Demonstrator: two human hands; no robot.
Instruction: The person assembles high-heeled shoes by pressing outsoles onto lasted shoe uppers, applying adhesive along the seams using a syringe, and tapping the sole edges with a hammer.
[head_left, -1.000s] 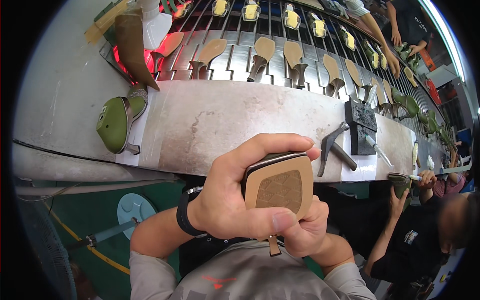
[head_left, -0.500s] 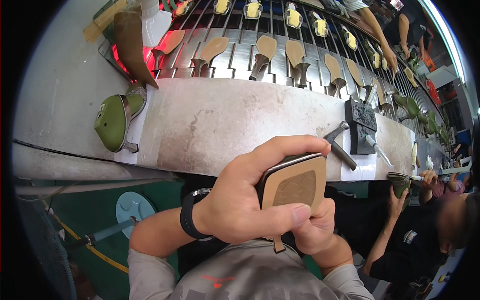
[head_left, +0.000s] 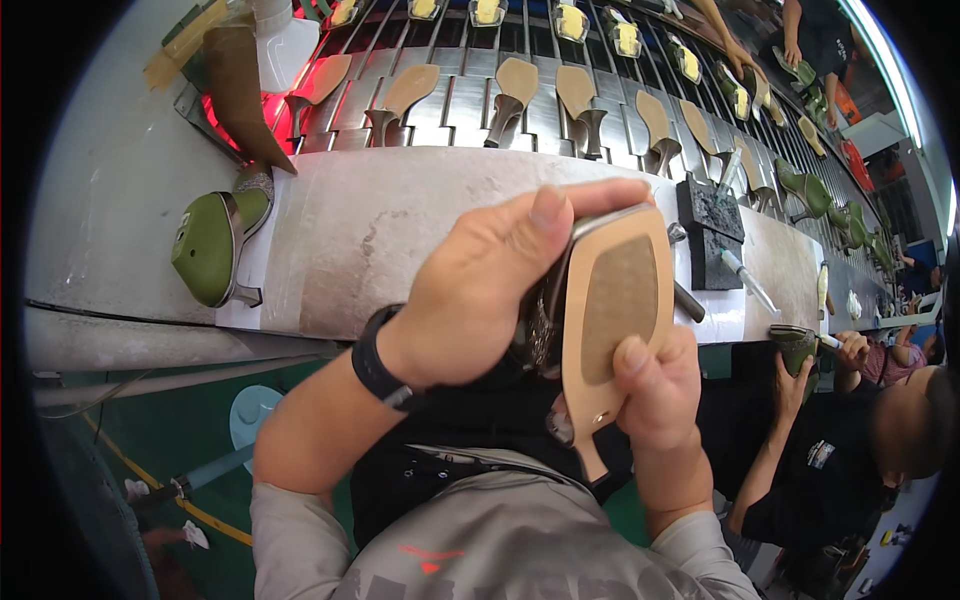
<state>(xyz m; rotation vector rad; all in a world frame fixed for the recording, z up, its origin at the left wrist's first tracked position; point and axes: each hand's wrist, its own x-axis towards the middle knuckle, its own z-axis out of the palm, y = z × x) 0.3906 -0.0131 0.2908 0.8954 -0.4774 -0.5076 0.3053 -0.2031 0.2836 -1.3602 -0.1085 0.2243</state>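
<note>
A high-heeled shoe (head_left: 620, 300) is held up in front of me, its tan sole with a darker inset turned toward me and its heel pointing down. My right hand (head_left: 665, 395) grips it by the narrow waist, thumb on the sole. Around the toe end and the left side curves my left hand (head_left: 455, 275), a dark watch on its wrist. Its fingers lie over the toe's far edge and its thumb is off the sole. The shoe's upper is mostly hidden by this hand. Behind the shoe is a hammer (head_left: 688, 302), partly covered.
The pale worktop (head_left: 350, 230) carries a green heeled shoe (head_left: 210, 255) at left and a black block (head_left: 712, 235) at right, with a white tube (head_left: 748, 280) leaning by it. Beyond runs a metal conveyor (head_left: 440, 120) bearing soles with heels. A co-worker (head_left: 810, 470) sits at right.
The shoe has been raised and turned so more of its sole shows. My left thumb has come off the sole onto the toe side. My right hand has moved up with the shoe.
</note>
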